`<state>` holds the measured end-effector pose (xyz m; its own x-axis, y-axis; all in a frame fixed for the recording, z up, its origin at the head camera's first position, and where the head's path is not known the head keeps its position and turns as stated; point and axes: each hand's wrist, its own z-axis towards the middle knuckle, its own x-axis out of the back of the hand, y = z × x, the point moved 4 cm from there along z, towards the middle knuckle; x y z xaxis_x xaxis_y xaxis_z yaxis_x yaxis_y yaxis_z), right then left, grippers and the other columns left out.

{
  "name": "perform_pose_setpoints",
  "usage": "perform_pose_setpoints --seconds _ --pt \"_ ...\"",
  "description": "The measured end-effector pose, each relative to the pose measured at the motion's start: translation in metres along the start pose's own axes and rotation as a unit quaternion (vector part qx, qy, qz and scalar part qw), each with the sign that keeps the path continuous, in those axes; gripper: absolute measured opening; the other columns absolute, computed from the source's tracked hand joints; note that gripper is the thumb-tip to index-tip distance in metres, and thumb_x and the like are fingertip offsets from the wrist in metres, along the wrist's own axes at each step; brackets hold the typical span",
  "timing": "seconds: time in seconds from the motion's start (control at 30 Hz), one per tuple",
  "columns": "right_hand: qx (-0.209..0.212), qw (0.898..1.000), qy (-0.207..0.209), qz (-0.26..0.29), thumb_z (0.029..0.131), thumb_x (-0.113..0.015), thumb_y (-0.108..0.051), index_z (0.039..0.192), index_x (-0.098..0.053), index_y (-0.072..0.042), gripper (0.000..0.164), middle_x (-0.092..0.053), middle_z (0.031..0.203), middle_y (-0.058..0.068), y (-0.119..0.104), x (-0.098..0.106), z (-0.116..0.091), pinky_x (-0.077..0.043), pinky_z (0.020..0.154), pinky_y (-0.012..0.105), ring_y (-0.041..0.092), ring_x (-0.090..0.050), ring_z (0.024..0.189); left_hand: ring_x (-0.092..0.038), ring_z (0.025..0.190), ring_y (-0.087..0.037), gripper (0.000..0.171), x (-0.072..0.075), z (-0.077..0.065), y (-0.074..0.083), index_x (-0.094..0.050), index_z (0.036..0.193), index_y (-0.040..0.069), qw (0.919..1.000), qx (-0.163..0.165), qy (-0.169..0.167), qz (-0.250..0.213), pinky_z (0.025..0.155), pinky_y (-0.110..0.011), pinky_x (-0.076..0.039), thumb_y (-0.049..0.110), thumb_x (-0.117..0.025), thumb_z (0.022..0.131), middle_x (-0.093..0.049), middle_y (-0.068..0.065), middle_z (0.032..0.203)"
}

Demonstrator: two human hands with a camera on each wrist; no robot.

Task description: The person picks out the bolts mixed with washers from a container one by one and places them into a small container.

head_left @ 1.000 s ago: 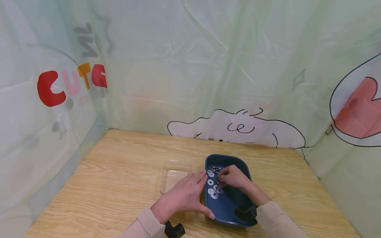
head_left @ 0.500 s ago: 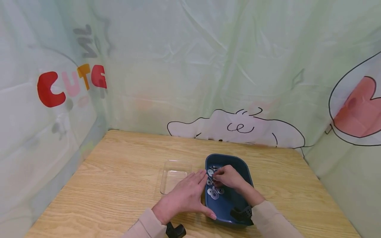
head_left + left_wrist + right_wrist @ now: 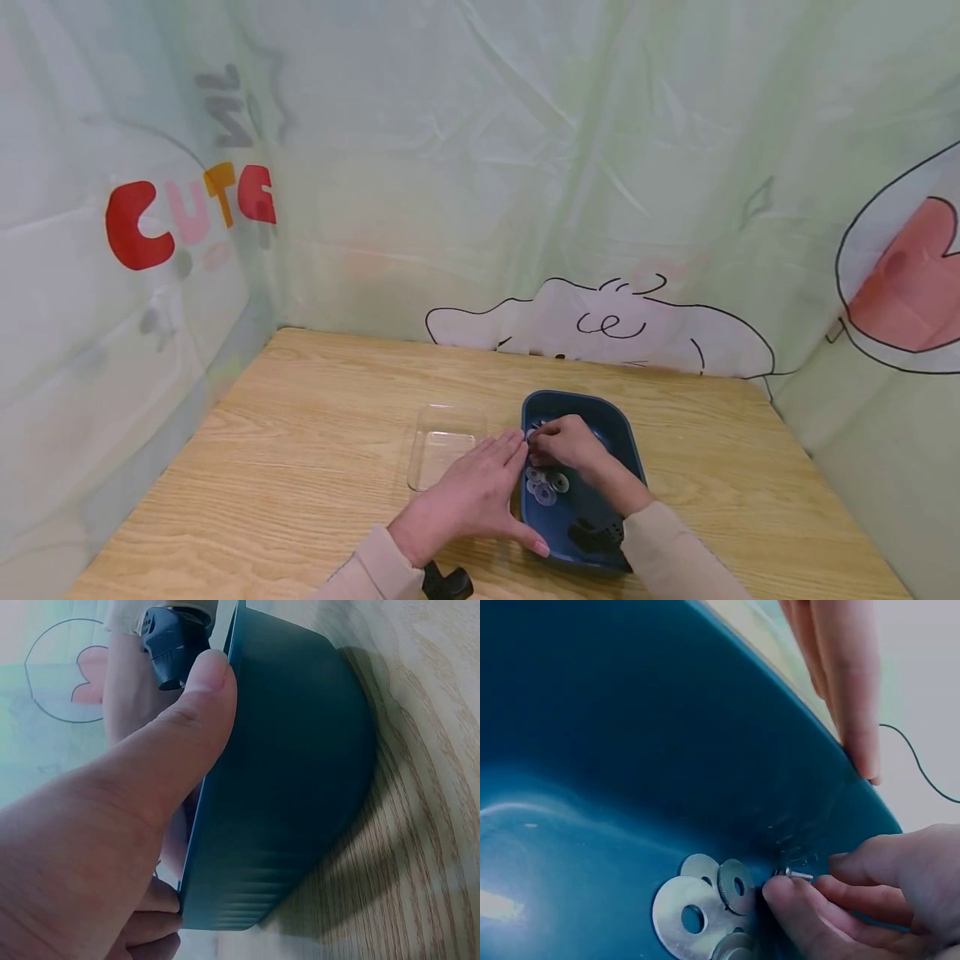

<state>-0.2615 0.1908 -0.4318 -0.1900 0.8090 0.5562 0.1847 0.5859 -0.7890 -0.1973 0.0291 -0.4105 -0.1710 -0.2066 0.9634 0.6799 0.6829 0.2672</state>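
My left hand (image 3: 476,492) lies along the left rim of a dark blue plastic bin (image 3: 562,533), its fingers extended and its thumb near the front corner. From the left wrist view, the thumb (image 3: 206,682) reaches the bin's rim, while the other fingers are partly hidden. Inside the bin, my right hand (image 3: 573,446) is bent down by the left wall. Its thumb and fingertips pinch a small metal screw (image 3: 799,875) in the right wrist view. Flat silver washers (image 3: 679,919) lie overlapping on the bin floor beside the thumb.
A clear shallow plastic container (image 3: 415,458) stands on the wooden table (image 3: 315,450), left of the bin. Black wrist gear (image 3: 592,533) on the right arm hangs over the bin. A printed curtain (image 3: 405,183) encloses the table behind and at the sides.
My right hand has moved left across the bin toward its left wall, covering most of the screws and some washers there. The left hand keeps its place at the rim.
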Motion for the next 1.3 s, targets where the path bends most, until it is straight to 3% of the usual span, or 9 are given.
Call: perform_pose_setpoints --seconds 0.37,1.0,1.3 --pt "0.007 0.999 0.02 -0.027 0.098 -0.055 -0.003 0.116 -0.068 0.01 0.025 -0.073 0.102 0.019 -0.002 0.004 0.004 -0.061 0.084 0.039 0.025 -0.072 0.088 -0.022 0.153 -0.022 0.123 -0.001 0.002 -0.001 -0.026 0.157 0.006 1.0 -0.001 0.001 0.006 0.125 -0.04 -0.024 0.085 -0.061 0.069 -0.023 -0.01 0.165" --pt "-0.035 0.996 0.017 0.079 0.096 -0.061 -0.005 0.115 -0.069 0.007 0.024 -0.074 0.102 0.018 0.009 -0.002 0.009 -0.061 0.084 0.036 0.024 -0.074 0.088 -0.021 0.154 -0.021 0.121 0.002 0.001 0.0 -0.027 0.156 0.006 0.9999 -0.002 -0.011 -0.005 0.125 -0.04 -0.024 0.083 -0.062 0.07 -0.023 -0.008 0.166" --pt "-0.039 0.994 0.015 0.104 0.094 -0.064 -0.005 0.115 -0.066 0.007 0.024 -0.074 0.102 0.017 0.008 -0.002 0.011 -0.061 0.084 0.037 0.022 -0.074 0.086 -0.021 0.154 -0.021 0.122 0.002 0.002 0.001 -0.027 0.156 0.005 1.0 -0.005 -0.008 0.004 0.125 -0.04 -0.023 0.084 -0.062 0.07 -0.023 -0.009 0.165"
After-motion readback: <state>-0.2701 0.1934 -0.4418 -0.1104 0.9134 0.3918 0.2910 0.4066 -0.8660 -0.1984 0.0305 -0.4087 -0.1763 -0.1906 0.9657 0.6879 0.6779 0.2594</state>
